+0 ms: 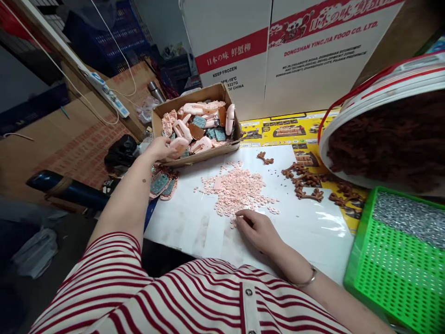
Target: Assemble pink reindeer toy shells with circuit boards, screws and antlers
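Observation:
At the box's near left corner, my left hand is closed on a pale pink plastic shell. The open cardboard box holds more such shells with blue-grey and brown pieces among them. My right hand rests on the white table, fingers curled and thumb against the forefinger. Its fingertips touch the near edge of a spread pile of small pink ring-shaped pieces. Anything between those fingertips is too small to make out. Several pink-rimmed shells with blue-grey faces lie under my left forearm.
Brown branched plastic parts lie right of the pile. A white bucket tipped on its side holds many more. A green perforated basket with small grey metal pieces stands at right. Large white cartons wall off the back.

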Demonstrator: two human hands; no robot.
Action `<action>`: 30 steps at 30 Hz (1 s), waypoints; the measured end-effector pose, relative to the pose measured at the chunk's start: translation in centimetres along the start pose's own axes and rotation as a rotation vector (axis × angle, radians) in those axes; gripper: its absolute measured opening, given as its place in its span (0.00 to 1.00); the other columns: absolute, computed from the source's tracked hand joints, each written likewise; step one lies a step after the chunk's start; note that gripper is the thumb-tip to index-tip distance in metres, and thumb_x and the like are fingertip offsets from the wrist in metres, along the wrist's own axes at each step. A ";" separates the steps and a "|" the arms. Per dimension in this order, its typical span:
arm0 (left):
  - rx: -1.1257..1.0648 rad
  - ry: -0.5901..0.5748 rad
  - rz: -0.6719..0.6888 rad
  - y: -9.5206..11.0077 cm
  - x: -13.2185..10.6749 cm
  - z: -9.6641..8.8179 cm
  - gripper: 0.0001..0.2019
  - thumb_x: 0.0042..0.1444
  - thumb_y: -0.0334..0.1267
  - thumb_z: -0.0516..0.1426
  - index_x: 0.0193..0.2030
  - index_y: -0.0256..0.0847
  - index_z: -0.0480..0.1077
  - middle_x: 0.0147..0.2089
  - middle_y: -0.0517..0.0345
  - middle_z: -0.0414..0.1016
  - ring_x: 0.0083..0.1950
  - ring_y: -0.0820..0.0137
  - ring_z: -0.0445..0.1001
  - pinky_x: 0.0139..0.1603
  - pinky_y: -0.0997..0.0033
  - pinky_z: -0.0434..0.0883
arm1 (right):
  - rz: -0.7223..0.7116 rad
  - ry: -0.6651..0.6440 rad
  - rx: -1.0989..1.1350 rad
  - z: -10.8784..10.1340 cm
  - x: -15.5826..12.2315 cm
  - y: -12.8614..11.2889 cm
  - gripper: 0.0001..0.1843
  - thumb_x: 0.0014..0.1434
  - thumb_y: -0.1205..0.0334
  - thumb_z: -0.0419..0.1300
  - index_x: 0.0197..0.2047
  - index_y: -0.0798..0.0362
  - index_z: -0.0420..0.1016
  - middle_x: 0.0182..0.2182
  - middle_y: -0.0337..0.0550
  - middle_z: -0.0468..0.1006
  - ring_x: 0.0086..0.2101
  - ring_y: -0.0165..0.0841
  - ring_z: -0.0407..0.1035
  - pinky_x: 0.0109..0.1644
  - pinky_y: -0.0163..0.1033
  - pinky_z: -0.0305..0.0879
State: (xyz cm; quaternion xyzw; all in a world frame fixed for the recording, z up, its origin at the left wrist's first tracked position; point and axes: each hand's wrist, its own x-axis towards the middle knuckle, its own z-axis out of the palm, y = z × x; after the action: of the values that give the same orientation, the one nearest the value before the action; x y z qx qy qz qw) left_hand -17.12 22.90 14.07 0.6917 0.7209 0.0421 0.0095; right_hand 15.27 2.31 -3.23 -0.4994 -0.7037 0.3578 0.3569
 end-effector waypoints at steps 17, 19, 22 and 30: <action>-1.091 -0.099 0.377 7.9 -16.0 -1.1 0.21 0.48 0.56 0.69 0.42 0.42 0.79 0.42 0.49 0.82 0.45 0.56 0.82 0.48 0.54 0.79 | -0.189 0.217 0.292 -1.5 -1.7 -3.1 0.25 0.62 0.51 0.64 0.60 0.50 0.70 0.41 0.46 0.80 0.32 0.32 0.75 0.32 0.37 0.74; -1.090 -0.212 0.477 10.0 -18.0 0.7 0.17 0.50 0.52 0.69 0.40 0.42 0.80 0.43 0.49 0.82 0.44 0.58 0.81 0.46 0.57 0.78 | -0.430 0.366 0.165 -3.3 -2.6 -4.5 0.35 0.59 0.53 0.69 0.66 0.47 0.64 0.46 0.48 0.78 0.37 0.35 0.75 0.32 0.38 0.74; -1.113 -0.252 0.666 13.1 -19.8 3.1 0.11 0.53 0.47 0.69 0.36 0.43 0.79 0.43 0.49 0.82 0.46 0.60 0.80 0.52 0.58 0.75 | -0.644 0.432 -0.115 -5.9 -3.4 -6.0 0.34 0.59 0.63 0.69 0.66 0.45 0.65 0.43 0.47 0.79 0.40 0.38 0.75 0.38 0.41 0.75; -1.587 -0.086 0.267 15.7 -23.9 7.2 0.23 0.52 0.61 0.66 0.47 0.48 0.75 0.46 0.54 0.78 0.45 0.66 0.77 0.50 0.63 0.72 | -0.775 0.512 -0.319 -8.9 -5.2 -6.7 0.31 0.60 0.73 0.62 0.64 0.41 0.69 0.40 0.44 0.81 0.37 0.35 0.77 0.38 0.39 0.75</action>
State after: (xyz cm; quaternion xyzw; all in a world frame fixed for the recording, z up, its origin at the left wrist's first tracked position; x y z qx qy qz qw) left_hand 0.03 0.01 6.99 0.5600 0.3864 0.5157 0.5207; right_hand 21.19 -3.02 6.13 -0.3210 -0.7734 -0.0480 0.5446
